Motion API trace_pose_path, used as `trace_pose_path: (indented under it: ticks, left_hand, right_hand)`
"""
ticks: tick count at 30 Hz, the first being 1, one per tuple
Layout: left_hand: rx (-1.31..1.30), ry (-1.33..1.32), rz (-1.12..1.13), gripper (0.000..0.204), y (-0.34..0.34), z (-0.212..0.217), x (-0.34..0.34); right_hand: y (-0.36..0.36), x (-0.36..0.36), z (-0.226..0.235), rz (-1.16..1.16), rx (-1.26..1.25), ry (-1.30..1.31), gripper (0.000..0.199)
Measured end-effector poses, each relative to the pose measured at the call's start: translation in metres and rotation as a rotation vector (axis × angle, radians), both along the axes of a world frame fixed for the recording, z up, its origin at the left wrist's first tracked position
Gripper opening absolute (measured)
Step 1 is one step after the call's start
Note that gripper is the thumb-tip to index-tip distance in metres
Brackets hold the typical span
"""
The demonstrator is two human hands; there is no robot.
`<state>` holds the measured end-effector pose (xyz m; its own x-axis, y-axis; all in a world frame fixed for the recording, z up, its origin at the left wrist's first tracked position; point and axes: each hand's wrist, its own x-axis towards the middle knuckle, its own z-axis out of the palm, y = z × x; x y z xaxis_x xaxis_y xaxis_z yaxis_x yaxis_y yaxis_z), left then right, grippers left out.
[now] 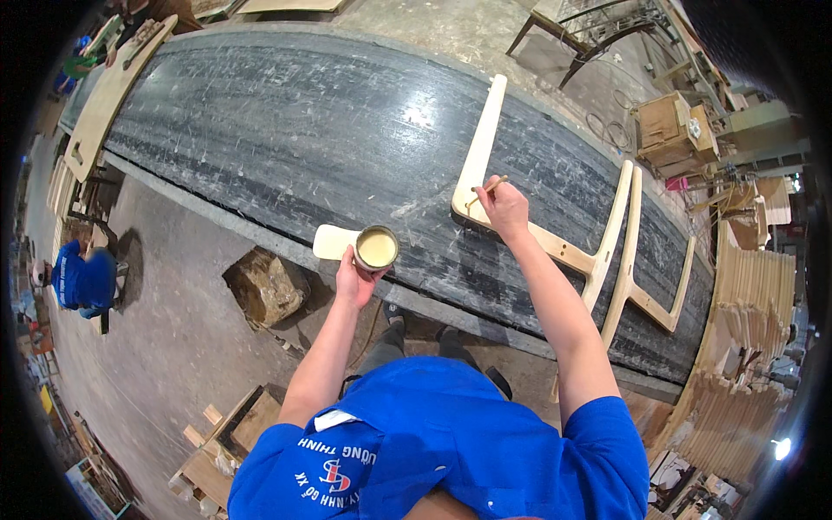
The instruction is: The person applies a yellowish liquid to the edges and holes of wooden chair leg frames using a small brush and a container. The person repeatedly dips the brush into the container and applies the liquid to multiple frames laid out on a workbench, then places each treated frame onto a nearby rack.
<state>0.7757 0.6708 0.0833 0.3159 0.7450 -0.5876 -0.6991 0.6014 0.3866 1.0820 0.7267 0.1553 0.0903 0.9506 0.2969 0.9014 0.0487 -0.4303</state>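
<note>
My left hand [354, 282] is closed around a round cup [377, 249] of pale cream-coloured liquid, over the near edge of the dark table. A flat pale piece with rounded corners [333, 242] sticks out left of the cup; I cannot tell whether it is held too. Pinched in my right hand [505, 210] is a thin wooden stick [495, 185]. Its lower end is at the corner of a light wooden chair-frame part [479, 147] that lies on the table, with dark holes near the bend. Part of that frame is hidden under my right forearm.
A second wooden frame part [631, 260] lies right on the long dark table [286, 121]. Stacked wooden pieces [737, 347] stand beyond the right end. A board [113, 100] crosses the left end. Under the near edge sits a block-shaped box [264, 289]. A co-worker in blue [84, 276] crouches left.
</note>
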Motion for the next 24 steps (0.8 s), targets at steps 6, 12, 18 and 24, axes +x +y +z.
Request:
trace_pose_path:
  ticks: [6, 12, 18, 24]
  left_hand:
    - [-0.025, 0.015, -0.012, 0.049, -0.003, 0.008, -0.001]
    - [-0.015, 0.040, -0.026, 0.047, -0.008, 0.008, 0.002]
    - [-0.012, 0.035, -0.025, 0.048, -0.015, 0.000, 0.003]
    - [-0.022, 0.039, -0.047, 0.047, -0.019, 0.005, 0.003]
  right_hand:
    - [0.004, 0.004, 0.007, 0.026, 0.054, 0.059, 0.023]
    - [0.008, 0.014, 0.023, -0.052, 0.033, 0.116, 0.021]
    - [0.015, 0.014, 0.014, -0.070, 0.031, 0.096, 0.023]
    - [0.021, 0.018, -0.009, -0.021, -0.006, 0.040, 0.023]
